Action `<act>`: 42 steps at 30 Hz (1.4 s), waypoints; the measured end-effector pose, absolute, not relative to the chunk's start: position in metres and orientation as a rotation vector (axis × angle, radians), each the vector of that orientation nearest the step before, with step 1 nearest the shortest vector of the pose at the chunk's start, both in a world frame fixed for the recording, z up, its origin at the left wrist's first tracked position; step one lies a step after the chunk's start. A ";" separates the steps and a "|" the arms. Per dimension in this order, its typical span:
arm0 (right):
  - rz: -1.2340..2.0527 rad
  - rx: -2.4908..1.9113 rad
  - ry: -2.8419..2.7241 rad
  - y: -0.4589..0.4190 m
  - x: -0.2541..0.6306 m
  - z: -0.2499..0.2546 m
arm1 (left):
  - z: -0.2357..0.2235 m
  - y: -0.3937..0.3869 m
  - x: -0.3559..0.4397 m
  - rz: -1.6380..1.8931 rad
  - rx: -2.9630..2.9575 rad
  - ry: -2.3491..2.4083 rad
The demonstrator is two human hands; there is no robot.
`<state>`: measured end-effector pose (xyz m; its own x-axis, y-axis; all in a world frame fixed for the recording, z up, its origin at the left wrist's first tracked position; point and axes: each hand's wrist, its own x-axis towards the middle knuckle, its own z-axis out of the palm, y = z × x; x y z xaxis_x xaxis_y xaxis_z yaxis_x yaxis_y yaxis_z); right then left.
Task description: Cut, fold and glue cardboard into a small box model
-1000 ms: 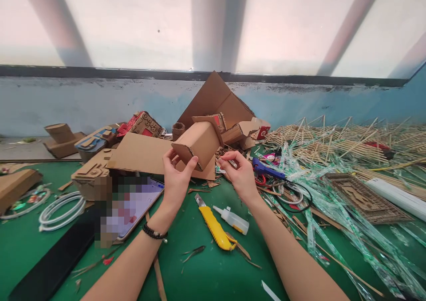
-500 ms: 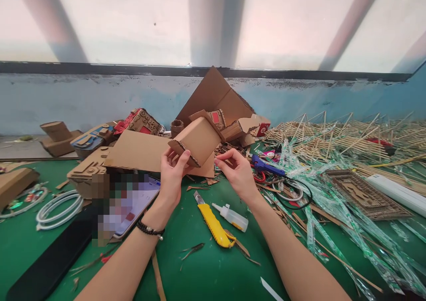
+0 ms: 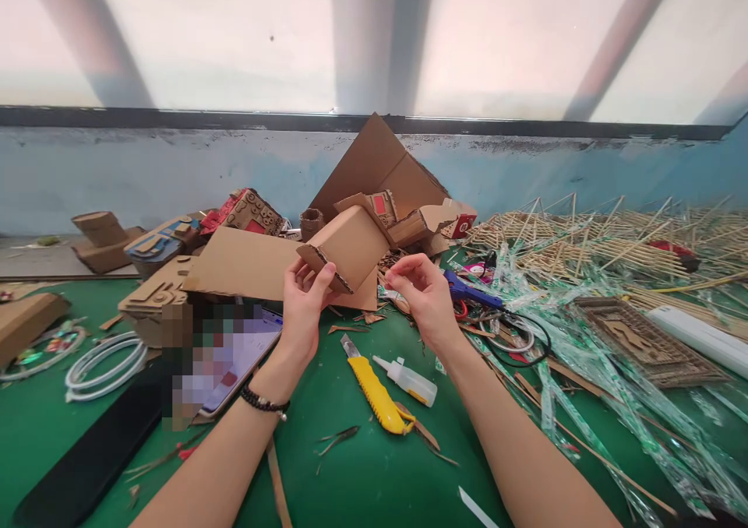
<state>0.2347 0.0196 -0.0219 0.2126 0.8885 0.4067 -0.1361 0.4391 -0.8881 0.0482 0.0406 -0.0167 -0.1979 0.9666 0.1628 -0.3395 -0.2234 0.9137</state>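
Note:
My left hand (image 3: 307, 306) grips a cardboard box piece (image 3: 351, 244) by its near lower edge, thumb on the front and fingers behind. The piece is tilted, with flared corrugated rims at both ends. To its right, apart from it, my right hand (image 3: 425, 298) is closed, thumb and forefinger pinched together; whatever lies between the tips is too small to make out. On the green table below the hands are a yellow utility knife (image 3: 379, 396), its blade out, and a small glue bottle (image 3: 409, 380) with a pointed nozzle.
Left, a phone (image 3: 239, 364) lies near a coiled white cable (image 3: 105, 364). A flat cardboard sheet (image 3: 234, 263) and several cardboard models sit behind. Right are a blue glue gun (image 3: 473, 290), plastic wrappers (image 3: 590, 372), thin wooden sticks (image 3: 561, 236) and a framed cardboard relief (image 3: 643, 341).
My right hand has moved slightly right and up, away from the cardboard box piece, still pinched. My left hand keeps its hold almost unmoved.

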 end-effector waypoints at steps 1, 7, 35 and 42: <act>0.909 -0.803 -1.094 0.020 0.235 -0.022 | -0.016 0.040 0.049 1.628 0.977 0.941; 1.191 -0.661 -0.929 0.019 0.238 -0.019 | -0.016 0.040 0.049 1.632 0.960 0.936; 1.334 -0.447 -0.488 0.024 0.247 -0.015 | -0.017 0.040 0.050 1.619 0.962 0.971; 1.305 -0.476 -0.547 0.024 0.246 -0.014 | -0.015 0.039 0.052 1.611 0.963 0.979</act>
